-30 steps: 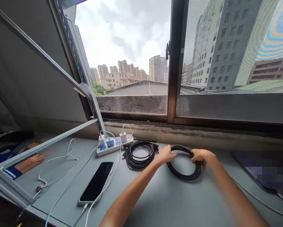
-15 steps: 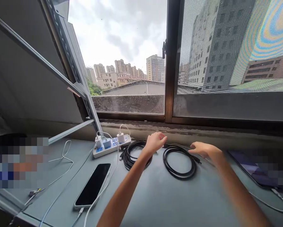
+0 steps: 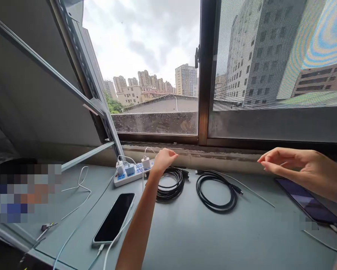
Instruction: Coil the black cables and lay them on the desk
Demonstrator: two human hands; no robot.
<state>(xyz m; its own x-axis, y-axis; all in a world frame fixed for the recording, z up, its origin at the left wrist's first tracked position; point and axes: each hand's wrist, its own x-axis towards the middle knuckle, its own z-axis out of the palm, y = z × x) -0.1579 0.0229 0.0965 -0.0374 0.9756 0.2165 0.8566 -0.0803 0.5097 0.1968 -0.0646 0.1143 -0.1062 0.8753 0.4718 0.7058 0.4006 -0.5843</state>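
My left hand (image 3: pixel 165 160) is above the left coil of black cable (image 3: pixel 172 187), beside the white power strip (image 3: pixel 129 178). Its fingers are drawn together in a pinch, and anything between them is too small or hidden to make out. Off to the right, my right hand (image 3: pixel 297 165) is raised over the table near a dark tablet (image 3: pixel 306 200). Its fingers are curved, with a gap between thumb and fingers, and I see nothing clearly held. Between the hands, a second coil of black cable (image 3: pixel 216 210) lies flat, its connector (image 3: pixel 237 189) pointing right. Neither hand touches it.
A phone (image 3: pixel 114 217) with a plugged-in white cable lies front left on the grey table (image 3: pixel 199 240). A thin pale strand (image 3: pixel 255 191) runs behind the right coil. The window frame (image 3: pixel 204 138) and wall bound the back. A metal rack (image 3: pixel 86 153) stands at left.
My hands have moved apart: the left went leftward toward the power strip, the right swung far right, away from the right coil. Both coils stay on the table.
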